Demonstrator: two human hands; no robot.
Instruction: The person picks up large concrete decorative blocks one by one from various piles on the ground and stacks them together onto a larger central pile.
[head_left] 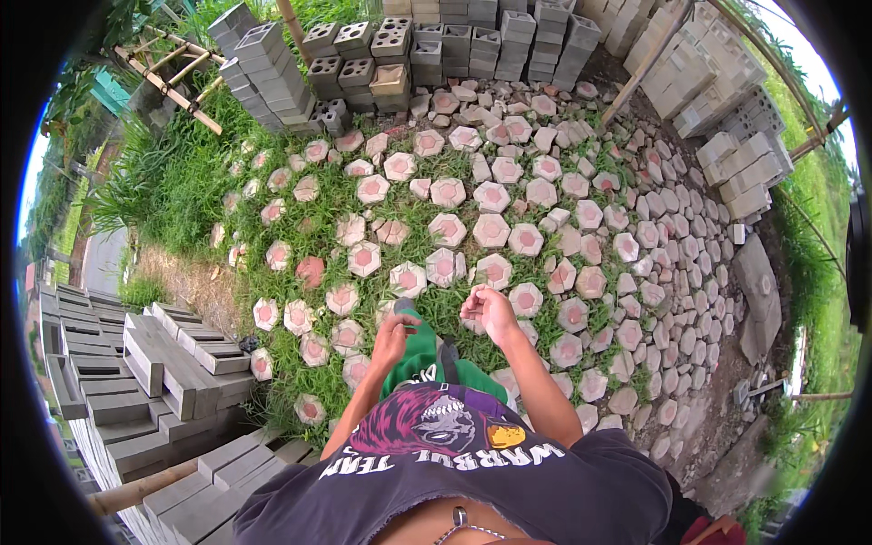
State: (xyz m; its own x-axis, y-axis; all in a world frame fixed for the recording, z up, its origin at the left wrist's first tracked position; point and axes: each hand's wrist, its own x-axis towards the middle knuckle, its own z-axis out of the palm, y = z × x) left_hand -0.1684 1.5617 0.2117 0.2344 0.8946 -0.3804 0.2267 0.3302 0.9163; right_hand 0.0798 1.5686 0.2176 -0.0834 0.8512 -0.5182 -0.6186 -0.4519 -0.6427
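Observation:
My left hand hangs over my green trousers, loosely bent, its fingers pointing right and holding nothing that I can see. To its right, my right hand is raised above the paved ground with its fingers half curled and apart; nothing shows in it. Neither hand touches a block or stone. Below and around both hands lie hexagonal paving stones with reddish centres, with grass growing between them. The nearest to my right hand is a hexagonal stone just beyond its wrist side.
Grey concrete blocks are stacked along the left. Hollow blocks with round holes stand at the back, and more block stacks at the right. A bamboo frame leans at the far left. A bamboo pole slants at the back right.

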